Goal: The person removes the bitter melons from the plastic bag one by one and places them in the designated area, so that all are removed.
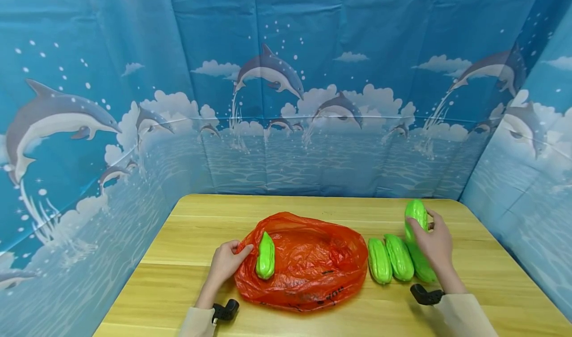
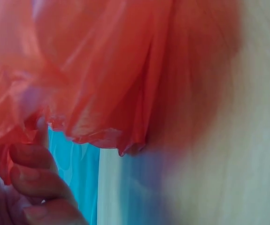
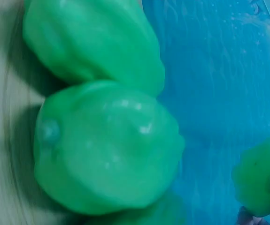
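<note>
An orange-red plastic bag [image 1: 308, 257] lies spread on the table with its mouth open. My left hand [image 1: 228, 260] pinches the bag's left rim between thumb and fingers; the left wrist view shows the fingers [image 2: 38, 176] curled at the bunched plastic. Inside the bag, near that rim, lies a bright green, ridged bitter melon [image 1: 265, 257]. On the right, my right hand [image 1: 435, 235] grips another bitter melon [image 1: 415, 215], raised above the table. Just below and left of it rest three more: a left one [image 1: 380, 261], a middle one [image 1: 399, 258] and a right one [image 1: 424, 267], partly hidden.
The wooden table [image 1: 178, 257] has its back edge against a blue dolphin-print curtain [image 1: 290, 158], which also rises along the left and right sides. A black wrist mount [image 1: 225, 310] sits on the left wrist, another mount [image 1: 426, 295] on the right.
</note>
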